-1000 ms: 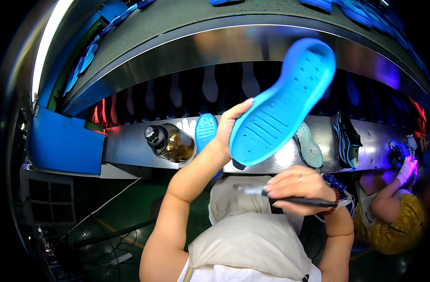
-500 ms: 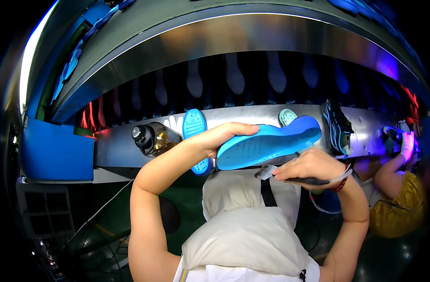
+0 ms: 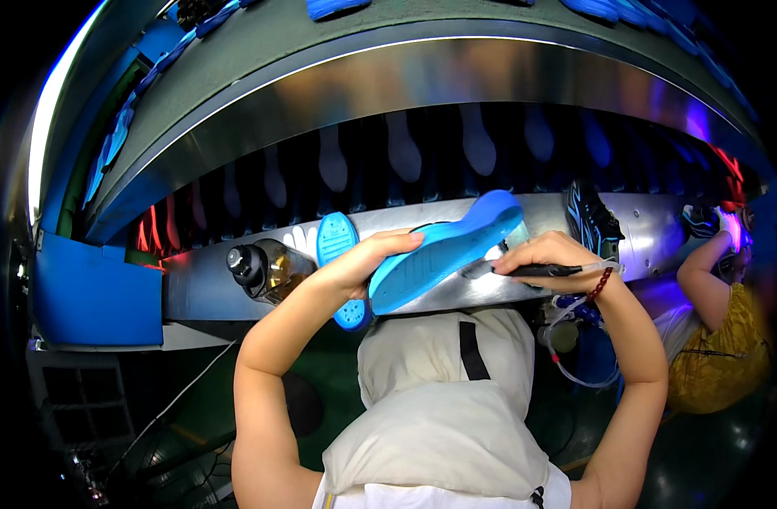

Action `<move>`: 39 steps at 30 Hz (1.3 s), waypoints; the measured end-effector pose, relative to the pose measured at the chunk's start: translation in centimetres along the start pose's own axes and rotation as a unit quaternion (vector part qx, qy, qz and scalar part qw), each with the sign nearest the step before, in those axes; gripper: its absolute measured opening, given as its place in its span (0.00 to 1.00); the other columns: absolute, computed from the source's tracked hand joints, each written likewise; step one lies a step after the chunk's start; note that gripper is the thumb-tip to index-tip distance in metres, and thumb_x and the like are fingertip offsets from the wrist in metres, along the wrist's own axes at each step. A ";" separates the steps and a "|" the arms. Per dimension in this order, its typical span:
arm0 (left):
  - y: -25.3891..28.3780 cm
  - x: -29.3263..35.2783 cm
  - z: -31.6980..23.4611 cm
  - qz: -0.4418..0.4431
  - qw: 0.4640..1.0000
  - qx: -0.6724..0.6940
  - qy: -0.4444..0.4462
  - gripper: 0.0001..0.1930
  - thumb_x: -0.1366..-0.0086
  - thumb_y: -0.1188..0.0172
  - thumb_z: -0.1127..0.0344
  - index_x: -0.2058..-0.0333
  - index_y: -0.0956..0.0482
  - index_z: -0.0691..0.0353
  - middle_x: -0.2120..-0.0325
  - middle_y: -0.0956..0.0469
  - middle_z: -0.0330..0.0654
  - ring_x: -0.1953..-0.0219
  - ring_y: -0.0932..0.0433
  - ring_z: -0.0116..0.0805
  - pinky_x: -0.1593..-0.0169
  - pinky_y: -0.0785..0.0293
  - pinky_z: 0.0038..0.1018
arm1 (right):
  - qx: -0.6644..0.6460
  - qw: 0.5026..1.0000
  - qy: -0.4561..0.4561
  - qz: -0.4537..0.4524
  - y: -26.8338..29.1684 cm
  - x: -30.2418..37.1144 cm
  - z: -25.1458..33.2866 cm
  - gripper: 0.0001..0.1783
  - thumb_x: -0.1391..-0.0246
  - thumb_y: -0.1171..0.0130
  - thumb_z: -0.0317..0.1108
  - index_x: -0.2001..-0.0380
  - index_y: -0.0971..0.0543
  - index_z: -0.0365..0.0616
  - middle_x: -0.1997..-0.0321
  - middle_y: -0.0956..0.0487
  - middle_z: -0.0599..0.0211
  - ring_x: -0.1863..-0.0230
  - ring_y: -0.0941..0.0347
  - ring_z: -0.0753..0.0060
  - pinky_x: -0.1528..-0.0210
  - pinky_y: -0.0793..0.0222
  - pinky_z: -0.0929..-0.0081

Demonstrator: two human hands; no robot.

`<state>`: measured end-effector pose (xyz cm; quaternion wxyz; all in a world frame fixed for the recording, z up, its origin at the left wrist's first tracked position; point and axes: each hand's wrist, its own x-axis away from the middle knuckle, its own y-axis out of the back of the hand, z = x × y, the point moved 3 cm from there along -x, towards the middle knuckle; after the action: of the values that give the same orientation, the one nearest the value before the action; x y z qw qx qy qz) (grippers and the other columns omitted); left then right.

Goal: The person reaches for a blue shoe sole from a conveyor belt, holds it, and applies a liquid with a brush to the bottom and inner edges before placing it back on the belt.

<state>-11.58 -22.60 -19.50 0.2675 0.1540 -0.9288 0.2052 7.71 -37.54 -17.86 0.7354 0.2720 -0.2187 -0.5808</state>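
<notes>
The left hand grasps the blue sole by its far left edge, tilted above the metal bench. The right hand pinches a brush at the sole's near right; contact looks unclear through blur. Holding the sole steady and stroking lightly, evenly, should work best.

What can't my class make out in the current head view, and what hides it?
All in the head view:
- Left hand: most fingers hidden behind the held blue sole.
- That sole's far side: turned away.
- Brush: tip blurred; contact unclear.
- Second sole: middle covered by the left hand and wrist.
- Topmost blue piece: cut off by the upper edge.
</notes>
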 end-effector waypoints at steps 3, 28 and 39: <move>1.5 -0.1 0.6 0.037 0.991 0.121 -0.031 0.28 0.42 0.49 0.52 0.49 0.36 0.66 0.56 0.29 0.53 0.58 0.26 0.39 0.57 0.27 0.30 | -0.062 0.994 -0.092 -0.005 0.4 0.0 0.9 0.14 0.58 0.39 0.29 0.64 0.22 0.39 0.66 0.21 0.59 0.68 0.23 0.71 0.64 0.28 0.78; 3.6 -1.7 6.1 -0.047 0.930 0.353 -0.086 0.27 0.42 0.48 0.53 0.50 0.35 0.67 0.58 0.27 0.50 0.58 0.25 0.40 0.53 0.29 0.35 | -0.253 0.944 0.015 -0.214 -7.6 -2.2 3.6 0.06 0.53 0.45 0.29 0.74 0.23 0.36 0.74 0.21 0.57 0.83 0.28 0.72 0.80 0.34 0.81; 10.9 13.2 -11.4 0.049 0.805 0.208 -0.553 0.32 0.39 0.63 0.47 0.43 0.46 0.66 0.48 0.39 0.61 0.53 0.32 0.63 0.56 0.35 0.61 | -0.590 0.729 0.022 -0.345 -7.3 2.1 -4.3 0.10 0.44 0.54 0.35 0.67 0.29 0.39 0.62 0.24 0.50 0.93 0.45 0.81 0.85 0.44 0.86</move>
<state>-21.66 -10.17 -6.58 -0.3407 0.2475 -0.8607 0.2862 5.60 -40.25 -25.89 0.5014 -0.1475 0.2936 -0.8004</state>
